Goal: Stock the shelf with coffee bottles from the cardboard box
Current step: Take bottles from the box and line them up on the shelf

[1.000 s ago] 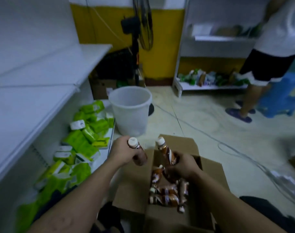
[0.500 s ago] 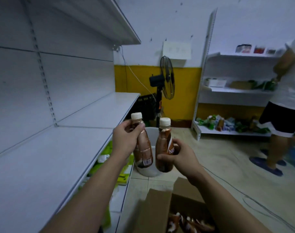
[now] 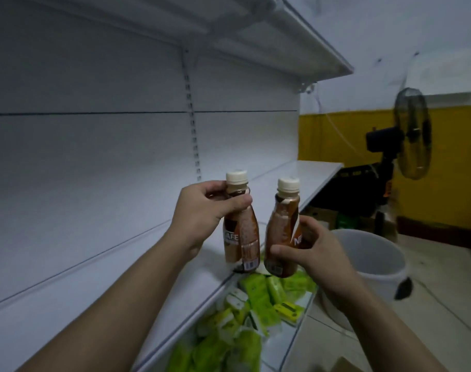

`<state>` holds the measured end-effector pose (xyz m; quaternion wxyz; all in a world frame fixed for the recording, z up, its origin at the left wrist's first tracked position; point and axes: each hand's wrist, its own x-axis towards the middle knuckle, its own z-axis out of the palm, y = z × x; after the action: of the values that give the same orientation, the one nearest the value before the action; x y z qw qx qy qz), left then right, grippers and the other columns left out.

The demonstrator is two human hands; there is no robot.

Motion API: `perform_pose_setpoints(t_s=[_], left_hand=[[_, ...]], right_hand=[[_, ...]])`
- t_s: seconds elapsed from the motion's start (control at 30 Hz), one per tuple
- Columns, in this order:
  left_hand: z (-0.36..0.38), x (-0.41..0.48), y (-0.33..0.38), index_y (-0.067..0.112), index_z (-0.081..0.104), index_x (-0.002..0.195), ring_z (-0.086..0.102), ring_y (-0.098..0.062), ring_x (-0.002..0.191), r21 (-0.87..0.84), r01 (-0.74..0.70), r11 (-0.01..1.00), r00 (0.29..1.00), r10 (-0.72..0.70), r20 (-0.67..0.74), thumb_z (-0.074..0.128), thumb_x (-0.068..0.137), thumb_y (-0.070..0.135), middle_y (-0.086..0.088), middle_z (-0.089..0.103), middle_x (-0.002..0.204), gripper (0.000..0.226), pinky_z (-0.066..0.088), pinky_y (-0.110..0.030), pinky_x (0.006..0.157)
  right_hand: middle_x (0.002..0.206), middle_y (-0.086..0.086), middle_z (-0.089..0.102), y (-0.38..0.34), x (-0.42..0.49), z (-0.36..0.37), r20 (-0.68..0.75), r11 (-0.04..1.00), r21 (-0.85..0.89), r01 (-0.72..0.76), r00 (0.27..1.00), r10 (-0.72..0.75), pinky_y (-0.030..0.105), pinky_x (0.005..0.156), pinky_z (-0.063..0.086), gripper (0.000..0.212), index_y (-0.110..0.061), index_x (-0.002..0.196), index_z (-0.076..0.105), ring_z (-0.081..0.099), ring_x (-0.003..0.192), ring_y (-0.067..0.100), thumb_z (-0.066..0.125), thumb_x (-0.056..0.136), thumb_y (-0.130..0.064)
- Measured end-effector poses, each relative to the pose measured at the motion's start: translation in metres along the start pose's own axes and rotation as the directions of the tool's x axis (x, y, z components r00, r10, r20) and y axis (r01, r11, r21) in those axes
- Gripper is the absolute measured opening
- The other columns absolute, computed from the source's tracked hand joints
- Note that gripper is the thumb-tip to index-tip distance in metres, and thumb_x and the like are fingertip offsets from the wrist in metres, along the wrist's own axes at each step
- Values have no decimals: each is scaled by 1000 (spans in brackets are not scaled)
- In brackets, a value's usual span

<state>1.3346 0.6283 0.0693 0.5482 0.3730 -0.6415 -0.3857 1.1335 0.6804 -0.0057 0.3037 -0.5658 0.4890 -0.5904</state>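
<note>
Both bottles had swung from beside the shelf to over its front edge. Left hand gripped left bottle by neck; right hand wrapped right bottle low, both upright, not yet set down. Placement looked next; box out of view.

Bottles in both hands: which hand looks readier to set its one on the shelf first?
Probably the left hand. Its bottle hangs upright over the shelf edge, while the right hand holds its bottle tilted, out past the edge.
</note>
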Motion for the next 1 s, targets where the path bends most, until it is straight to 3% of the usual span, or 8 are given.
perform_pose_setpoints(t_s=[0.07, 0.17, 0.33, 0.47, 0.73, 0.87, 1.0], left_hand=[[-30, -6, 6, 9, 73, 103, 71, -13, 88, 65, 16, 998, 996, -10, -92, 87, 55, 25, -2, 75, 92, 52, 55, -28, 81], [-81, -24, 14, 14, 75, 95, 71, -11, 84, 184, 62, 981, 973, -19, -229, 88, 56, 25, 1, 76, 88, 43, 55, -25, 78], [-180, -72, 27, 20, 73, 86, 68, -3, 66, 392, 211, 896, 909, -33, -415, 92, 52, 24, 3, 75, 77, 38, 46, -8, 53], [-251, -109, 42, 19, 70, 93, 69, -10, 73, 527, 350, 774, 856, -36, -517, 92, 51, 30, 0, 73, 83, 49, 51, -17, 59], [-338, -138, 59, 28, 62, 84, 61, -9, 72, 848, 428, 312, 880, 69, -470, 79, 62, 49, 10, 65, 78, 35, 52, -30, 64], [-359, -137, 60, 26, 60, 80, 58, -18, 73, 933, 359, -6, 923, 149, -354, 68, 67, 54, 7, 63, 73, 32, 35, -33, 70], [-380, -138, 61, 33, 58, 110, 59, -21, 92, 946, 323, -24, 942, 107, -318, 73, 65, 46, 6, 67, 99, 49, 30, -30, 72]], right_hand=[[90, -6, 75, -4, 10, 26, 85, 999, 39, 11, 996, -14, 19, 62, 55, 55, -26, 107, 63, 71, 80, 10, 89, 59, -16], [86, -6, 75, -14, 20, 73, 215, 997, 78, 17, 976, -34, 22, 61, 53, 51, -29, 103, 65, 70, 76, 10, 88, 59, -20], [90, -2, 73, -35, 16, 173, 414, 997, 83, 4, 909, -38, 33, 72, 55, 56, -31, 107, 62, 69, 83, 17, 88, 57, -29], [97, -1, 69, -53, -8, 254, 547, 997, 78, 11, 835, -52, 31, 71, 57, 63, -30, 113, 57, 67, 83, 15, 88, 59, -29], [86, 4, 67, -84, -40, 373, 628, 1000, 8, -2, 778, -3, 35, 68, 54, 54, -24, 96, 56, 62, 73, 18, 88, 53, -23], [85, 4, 69, -87, -48, 412, 619, 1000, -27, -6, 785, 21, 44, 77, 57, 52, -22, 93, 56, 65, 78, 23, 88, 52, -21], [88, 10, 68, -84, -54, 439, 619, 999, -18, -40, 784, 43, 50, 80, 56, 51, -18, 93, 55, 66, 83, 29, 88, 56, -12]])
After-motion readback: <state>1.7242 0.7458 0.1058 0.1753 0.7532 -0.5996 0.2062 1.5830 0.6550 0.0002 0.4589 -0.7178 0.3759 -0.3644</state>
